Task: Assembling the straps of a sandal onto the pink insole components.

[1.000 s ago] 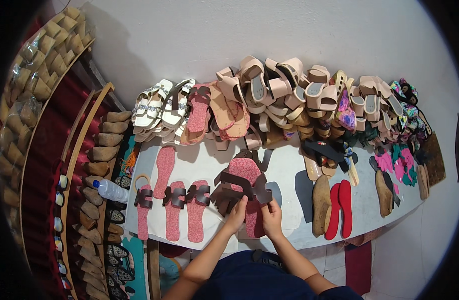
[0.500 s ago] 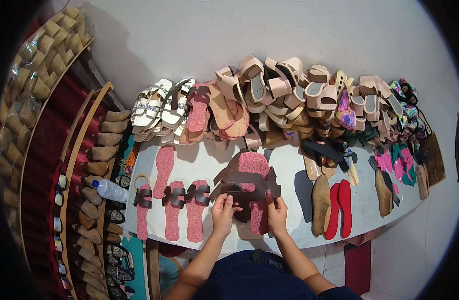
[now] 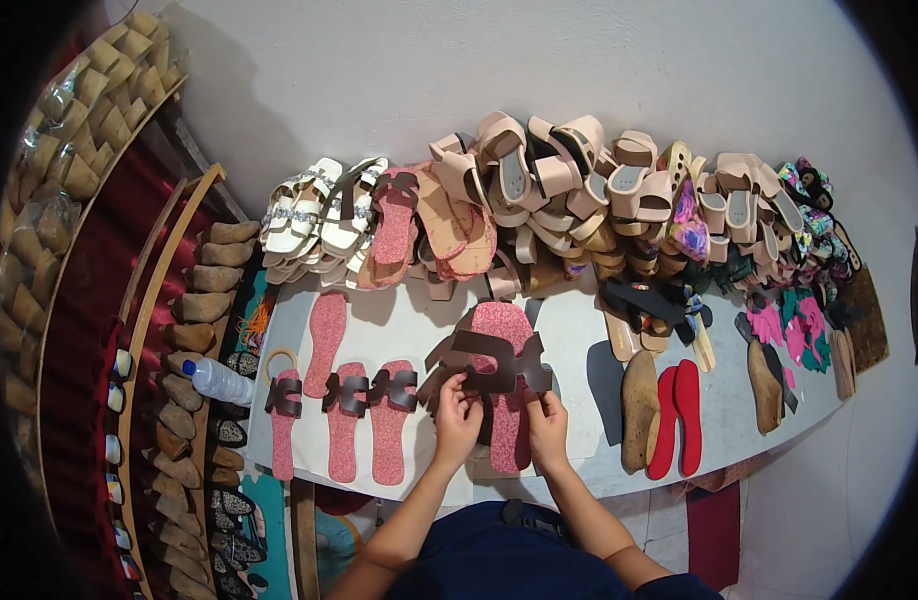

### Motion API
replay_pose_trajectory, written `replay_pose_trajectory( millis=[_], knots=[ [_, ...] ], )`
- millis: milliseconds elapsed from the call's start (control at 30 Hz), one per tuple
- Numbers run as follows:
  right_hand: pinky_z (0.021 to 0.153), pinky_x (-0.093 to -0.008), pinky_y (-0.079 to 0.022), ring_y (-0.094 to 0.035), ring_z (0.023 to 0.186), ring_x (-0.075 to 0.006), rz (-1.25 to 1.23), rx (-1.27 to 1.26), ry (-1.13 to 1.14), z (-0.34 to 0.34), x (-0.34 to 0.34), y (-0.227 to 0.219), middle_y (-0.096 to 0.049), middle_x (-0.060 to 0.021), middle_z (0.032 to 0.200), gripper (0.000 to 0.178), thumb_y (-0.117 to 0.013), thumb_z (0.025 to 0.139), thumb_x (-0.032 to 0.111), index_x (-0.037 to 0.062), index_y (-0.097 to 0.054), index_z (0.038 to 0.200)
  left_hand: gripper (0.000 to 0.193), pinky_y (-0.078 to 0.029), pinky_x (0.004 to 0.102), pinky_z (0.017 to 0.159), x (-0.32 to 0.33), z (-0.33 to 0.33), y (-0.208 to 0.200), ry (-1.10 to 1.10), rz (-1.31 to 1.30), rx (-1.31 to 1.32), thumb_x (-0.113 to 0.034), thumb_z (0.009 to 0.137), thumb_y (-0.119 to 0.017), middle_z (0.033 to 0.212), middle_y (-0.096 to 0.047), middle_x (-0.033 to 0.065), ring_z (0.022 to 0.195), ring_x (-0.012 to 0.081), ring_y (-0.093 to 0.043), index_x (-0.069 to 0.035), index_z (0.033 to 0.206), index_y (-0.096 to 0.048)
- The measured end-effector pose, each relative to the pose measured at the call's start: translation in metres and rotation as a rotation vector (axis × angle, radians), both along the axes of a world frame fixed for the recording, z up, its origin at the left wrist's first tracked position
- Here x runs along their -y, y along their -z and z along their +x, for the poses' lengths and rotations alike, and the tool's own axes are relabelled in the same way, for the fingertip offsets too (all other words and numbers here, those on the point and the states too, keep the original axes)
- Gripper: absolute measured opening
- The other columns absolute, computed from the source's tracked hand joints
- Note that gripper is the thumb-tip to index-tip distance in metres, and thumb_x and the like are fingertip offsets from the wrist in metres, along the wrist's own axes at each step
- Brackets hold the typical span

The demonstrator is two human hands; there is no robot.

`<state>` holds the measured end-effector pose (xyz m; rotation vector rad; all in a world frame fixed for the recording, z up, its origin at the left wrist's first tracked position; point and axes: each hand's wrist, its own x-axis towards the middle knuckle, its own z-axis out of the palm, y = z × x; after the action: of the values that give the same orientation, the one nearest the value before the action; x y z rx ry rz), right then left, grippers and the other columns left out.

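Note:
A dark brown sandal upper (image 3: 487, 382), cut in an H-like shape, lies across a pink patterned sole (image 3: 501, 320) at the middle of the table. My left hand (image 3: 457, 425) grips its lower left edge with the thumb and bent fingers. At the lower right edge, my right hand (image 3: 547, 428) pinches the same upper between thumb and fingers. More dark brown pieces are partly hidden beneath and beside the sole. Left of my hands lie pink soles with brown straps across them, among them a strapped sole (image 3: 388, 430), and a bare pink sole (image 3: 327, 335).
A heap of finished sandals (image 3: 539, 190) lines the wall. To the right lie a wooden shoe last (image 3: 639, 410), red insoles (image 3: 688, 415) and pink and green scraps (image 3: 799, 325). A water bottle (image 3: 219, 382) and racks of wooden lasts (image 3: 184, 420) stand on the left.
The brown upper has tilted, so its H-like shape shows more fully over the sole. My left fingers have moved slightly upward along its edge; my right hand has shifted a little left and down.

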<state>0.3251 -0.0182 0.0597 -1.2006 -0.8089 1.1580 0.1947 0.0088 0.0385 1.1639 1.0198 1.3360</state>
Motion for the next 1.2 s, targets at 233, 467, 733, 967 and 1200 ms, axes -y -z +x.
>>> replay_pose_trajectory(
  millis=[233,467,733,967,1200],
  knots=[
    [0.067,-0.0222,-0.038,-0.047,0.073,-0.0086,0.048,0.037,0.052,-0.004,0.0,0.005,-0.052,-0.0029,0.078,0.019,-0.048,0.084,0.016,-0.0015,-0.052,0.087,0.021,-0.043,0.0301,0.071,-0.002,-0.006,-0.025,-0.319,0.417,-0.95,-0.004,0.074,-0.052,0.091,-0.055,0.0138,0.084,0.0235,-0.054,0.002,0.095,-0.053],
    [0.068,-0.0244,-0.04,-0.051,0.073,-0.0126,0.06,0.117,0.081,-0.008,-0.003,0.013,-0.054,-0.007,0.078,0.013,-0.048,0.079,0.009,-0.002,-0.053,0.084,0.018,-0.044,0.0222,0.063,0.0,-0.004,-0.02,-0.294,0.136,-0.602,-0.004,0.078,-0.052,0.088,-0.056,0.0096,0.076,0.0129,-0.055,0.003,0.094,-0.056],
    [0.064,-0.0255,-0.04,-0.051,0.068,-0.0129,0.015,0.178,0.099,-0.01,-0.004,0.012,-0.054,-0.0076,0.071,0.012,-0.049,0.077,0.009,-0.003,-0.053,0.079,0.013,-0.044,0.0182,0.063,0.005,0.011,-0.015,-0.206,-0.268,0.307,-0.008,0.082,-0.049,0.084,-0.054,0.0003,0.073,0.0055,-0.051,-0.001,0.094,-0.052],
    [0.06,-0.0253,-0.039,-0.048,0.064,-0.0123,0.045,0.17,0.126,-0.011,-0.005,0.011,-0.052,-0.0076,0.067,0.012,-0.049,0.076,0.008,-0.0036,-0.051,0.074,0.008,-0.042,0.0169,0.063,0.011,0.015,-0.019,-0.165,-0.266,0.464,-0.006,0.082,-0.047,0.081,-0.052,-0.0004,0.07,0.0043,-0.049,-0.004,0.09,-0.048],
    [0.057,-0.0252,-0.038,-0.047,0.06,-0.0128,0.046,0.19,0.136,-0.008,-0.009,0.009,-0.049,-0.0071,0.064,0.011,-0.05,0.075,0.007,-0.0031,-0.049,0.07,0.01,-0.038,0.0164,0.058,0.01,0.018,-0.031,-0.124,-0.292,0.465,-0.004,0.08,-0.05,0.08,-0.053,-0.001,0.068,0.0029,-0.047,-0.005,0.09,-0.049]
  ],
)
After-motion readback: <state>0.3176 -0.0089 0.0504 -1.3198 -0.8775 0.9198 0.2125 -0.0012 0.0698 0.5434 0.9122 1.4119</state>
